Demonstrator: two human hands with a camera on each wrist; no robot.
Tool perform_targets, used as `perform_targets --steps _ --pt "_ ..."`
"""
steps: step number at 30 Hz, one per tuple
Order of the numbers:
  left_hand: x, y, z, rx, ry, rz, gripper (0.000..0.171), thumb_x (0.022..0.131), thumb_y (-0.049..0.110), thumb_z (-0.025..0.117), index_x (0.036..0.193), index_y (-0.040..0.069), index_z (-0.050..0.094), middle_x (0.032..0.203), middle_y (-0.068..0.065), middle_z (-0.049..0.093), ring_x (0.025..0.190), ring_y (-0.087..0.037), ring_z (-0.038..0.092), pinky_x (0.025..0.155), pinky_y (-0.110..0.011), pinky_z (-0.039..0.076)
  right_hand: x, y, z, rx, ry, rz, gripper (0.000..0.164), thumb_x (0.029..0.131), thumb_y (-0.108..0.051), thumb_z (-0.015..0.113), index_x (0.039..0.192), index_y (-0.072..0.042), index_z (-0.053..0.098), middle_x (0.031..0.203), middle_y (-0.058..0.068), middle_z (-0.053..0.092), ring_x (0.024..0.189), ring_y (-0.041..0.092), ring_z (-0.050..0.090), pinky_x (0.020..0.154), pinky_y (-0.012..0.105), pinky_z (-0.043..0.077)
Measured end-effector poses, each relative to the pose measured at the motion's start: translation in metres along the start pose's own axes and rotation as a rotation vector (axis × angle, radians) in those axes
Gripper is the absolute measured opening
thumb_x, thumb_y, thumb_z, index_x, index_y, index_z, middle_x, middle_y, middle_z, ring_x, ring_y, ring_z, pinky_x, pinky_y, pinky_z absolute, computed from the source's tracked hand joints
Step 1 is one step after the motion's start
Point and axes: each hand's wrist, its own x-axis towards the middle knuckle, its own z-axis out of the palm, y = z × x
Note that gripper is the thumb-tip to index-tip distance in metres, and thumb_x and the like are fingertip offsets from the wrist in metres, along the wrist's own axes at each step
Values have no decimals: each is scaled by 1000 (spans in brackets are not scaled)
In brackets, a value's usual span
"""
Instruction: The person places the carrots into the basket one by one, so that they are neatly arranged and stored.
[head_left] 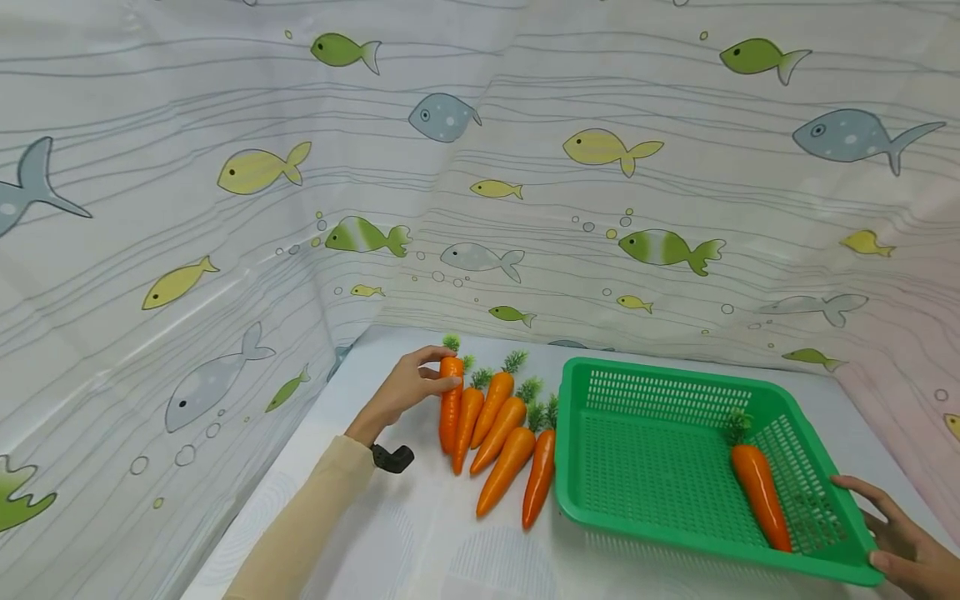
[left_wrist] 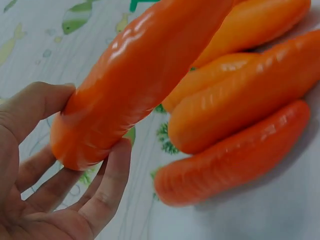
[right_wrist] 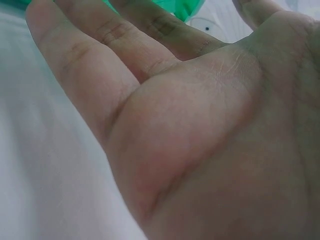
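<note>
Plainly, from the head we see the left hand pinching 1 carrot beside other carrots; the green basket holds another carrot, the right hand touching its rim. Left wrist: we find fingers round the thick end. Right wrist: we see fairly straight fingers.

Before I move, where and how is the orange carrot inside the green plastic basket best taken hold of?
Probably from above, gripping the orange carrot just below its leaves: there it is thickest, tapering towards the other end, and the right basket wall stands close.
</note>
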Motion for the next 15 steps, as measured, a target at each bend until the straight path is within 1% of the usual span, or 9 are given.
perform_targets --steps 2,4,9,11,12,15 --pt "1 4 3 7 -8 15 61 87 36 85 140 17 61 138 -2 60 109 -25 66 92 -45 57 0 0 0 -12 4 -5 71 108 -5 37 154 -54 12 132 -34 38 108 10 66 76 54 62" --pt "2 9 6 9 -16 28 64 86 36 86 141 15 61 138 -1 59 110 -25 66 91 -44 57 0 0 0 -16 12 -4 71 108 -5 37 153 -54 13 132 -34 38 107 10 66 75 54 62" --pt "5 20 16 -29 -48 55 61 87 36 85 140 17 62 136 -3 61 110 -25 65 91 -42 58 0 2 0 -33 30 -8 73 107 -5 39 154 -54 13 133 -35 37 107 9 66 74 54 62" --pt "7 26 20 -41 -57 64 58 87 36 85 138 20 63 136 -2 60 110 -25 65 90 -42 58 -1 3 -1 -35 30 -7 73 107 -5 39 154 -55 13 133 -36 36 107 9 66 75 54 62" --pt "7 29 22 -44 -62 70 56 87 36 85 137 21 63 136 -1 61 110 -25 65 90 -42 58 0 3 -1 -39 37 4 73 107 -6 40 154 -55 13 133 -36 36 107 9 66 75 53 62" --pt "10 37 28 -78 -86 93 53 88 36 84 136 23 63 134 -1 62 110 -26 65 91 -49 58 0 3 -2 -48 42 32 71 108 -12 41 154 -55 11 133 -37 32 107 9 65 76 53 62"
